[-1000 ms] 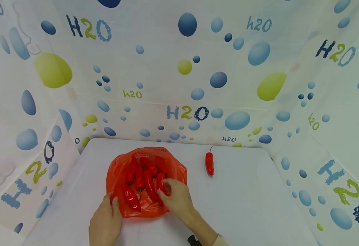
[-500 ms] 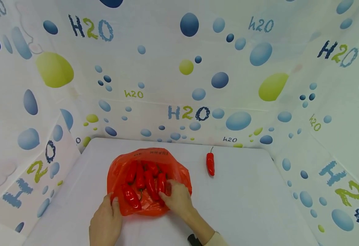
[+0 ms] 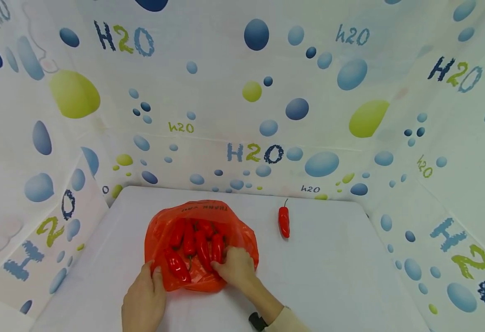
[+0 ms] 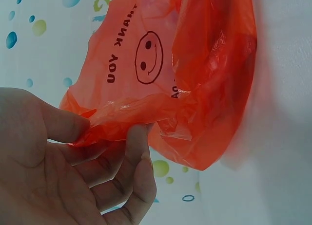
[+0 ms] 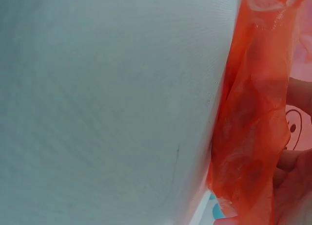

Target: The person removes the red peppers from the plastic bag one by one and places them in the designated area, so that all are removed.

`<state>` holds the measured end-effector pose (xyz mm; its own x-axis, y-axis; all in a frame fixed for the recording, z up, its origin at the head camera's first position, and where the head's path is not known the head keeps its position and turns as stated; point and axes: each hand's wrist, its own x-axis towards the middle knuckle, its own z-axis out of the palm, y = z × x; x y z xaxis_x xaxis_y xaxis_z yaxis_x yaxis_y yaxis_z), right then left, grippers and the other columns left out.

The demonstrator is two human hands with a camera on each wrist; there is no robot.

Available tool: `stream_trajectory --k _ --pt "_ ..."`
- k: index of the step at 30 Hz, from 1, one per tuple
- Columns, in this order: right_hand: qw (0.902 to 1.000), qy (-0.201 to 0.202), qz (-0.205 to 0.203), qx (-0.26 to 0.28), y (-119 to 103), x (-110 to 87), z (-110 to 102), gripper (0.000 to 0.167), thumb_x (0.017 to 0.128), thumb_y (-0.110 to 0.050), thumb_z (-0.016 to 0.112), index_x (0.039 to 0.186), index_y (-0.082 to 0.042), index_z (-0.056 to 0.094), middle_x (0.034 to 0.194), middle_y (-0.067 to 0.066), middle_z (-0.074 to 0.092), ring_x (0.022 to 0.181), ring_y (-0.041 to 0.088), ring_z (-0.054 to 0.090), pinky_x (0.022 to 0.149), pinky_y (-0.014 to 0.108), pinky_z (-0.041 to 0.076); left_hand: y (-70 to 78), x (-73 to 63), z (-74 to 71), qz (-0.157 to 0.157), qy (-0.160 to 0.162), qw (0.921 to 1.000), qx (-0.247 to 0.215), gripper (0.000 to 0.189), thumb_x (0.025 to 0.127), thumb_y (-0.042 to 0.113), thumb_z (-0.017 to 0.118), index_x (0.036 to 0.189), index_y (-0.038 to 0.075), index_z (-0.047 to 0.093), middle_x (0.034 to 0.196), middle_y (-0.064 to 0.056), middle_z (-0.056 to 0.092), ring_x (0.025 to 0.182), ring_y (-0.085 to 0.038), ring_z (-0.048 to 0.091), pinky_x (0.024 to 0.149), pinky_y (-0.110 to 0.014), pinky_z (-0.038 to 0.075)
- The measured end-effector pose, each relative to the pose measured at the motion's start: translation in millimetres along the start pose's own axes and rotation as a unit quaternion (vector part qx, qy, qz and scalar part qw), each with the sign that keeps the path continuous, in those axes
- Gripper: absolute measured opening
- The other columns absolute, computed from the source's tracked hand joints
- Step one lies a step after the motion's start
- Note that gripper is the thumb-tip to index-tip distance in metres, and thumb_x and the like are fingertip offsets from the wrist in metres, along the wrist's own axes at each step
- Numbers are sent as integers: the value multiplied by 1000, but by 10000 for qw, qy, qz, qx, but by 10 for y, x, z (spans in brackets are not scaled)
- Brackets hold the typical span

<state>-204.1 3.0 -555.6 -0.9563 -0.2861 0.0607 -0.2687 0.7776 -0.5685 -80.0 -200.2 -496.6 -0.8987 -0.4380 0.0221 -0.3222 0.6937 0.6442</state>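
White table (image 3: 329,272), peppers (image 3: 202,248) in bag (image 3: 198,282), between hands (image 3: 144,297) (image 3: 237,268)

Beneath the left hand (image 3: 144,297) and right hand (image 3: 236,267) spreads a white tabletop (image 3: 329,267), its far corners rounded. Ahead of both hands, past the table's far edge, rises a pale back wall (image 3: 217,74) printed with blue and lime droplets (image 3: 322,164) and "H2O" lettering (image 3: 253,152). A matching left wall (image 3: 1,115) and right wall (image 3: 466,184) flank the hands. The light is soft and diffuse.

Left hand (image 3: 144,295) holds red bag (image 3: 241,233); right hand (image 3: 239,269) pinches 1 pepper (image 3: 217,246).
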Motion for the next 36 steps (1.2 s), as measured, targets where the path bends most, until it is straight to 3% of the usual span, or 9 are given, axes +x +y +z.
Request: stream_trajectory --k 5,9,13,16,21,28,36 --pt "9992 -48 15 393 -7 1 -10 45 86 -31 81 59 -18 47 49 -11 31 42 6 33 41 23 26 6 11 -1 -94 -73 9999 53 50 112 25 39 146 -11 44 134 -38 58 117 -59 60 92 -72 48" --pt "9958 -68 127 908 -2 -7 -28 44 84 -25 83 58 -17 47 49 -10 33 43 6 34 41 22 28 -1 8 4 -69 -24 10000 65 50 112 25 40 146 -11 45 134 -38 58 116 -59 60 91 -72 49" --pt "9925 -130 223 1195 0 -5 -51 36 84 -24 83 65 -15 54 50 -9 37 45 6 38 43 23 30 -7 -3 3 10 37 10000 37 49 112 25 40 145 -10 46 132 -38 60 115 -59 60 90 -72 49" --pt "9887 -222 218 1470 -4 -15 -97 26 85 -23 84 80 -9 62 55 -9 49 49 5 46 45 22 38 -2 -8 1 45 40 10000 40 49 112 25 40 145 -10 46 132 -38 60 115 -59 61 90 -72 49" --pt "9836 -247 142 1781 -37 -47 -204 35 83 -24 87 101 -3 66 75 -4 68 67 7 61 58 24 54 3 -23 0 118 109 9999 3 48 112 25 40 145 -10 47 131 -38 61 114 -59 61 89 -72 49" --pt "9805 -200 83 1951 -52 -72 -284 39 82 -30 89 101 -7 65 85 -2 71 78 10 65 65 27 57 16 -30 3 125 101 9999 -4 49 112 25 39 145 -9 46 132 -38 60 115 -59 60 89 -72 49" --pt "9712 -108 77 2380 -66 -129 -393 40 79 -32 91 99 -10 62 83 -4 71 80 11 66 66 28 56 35 -19 8 52 -20 10000 69 50 112 26 39 146 -10 45 134 -38 59 118 -58 59 92 -71 48"
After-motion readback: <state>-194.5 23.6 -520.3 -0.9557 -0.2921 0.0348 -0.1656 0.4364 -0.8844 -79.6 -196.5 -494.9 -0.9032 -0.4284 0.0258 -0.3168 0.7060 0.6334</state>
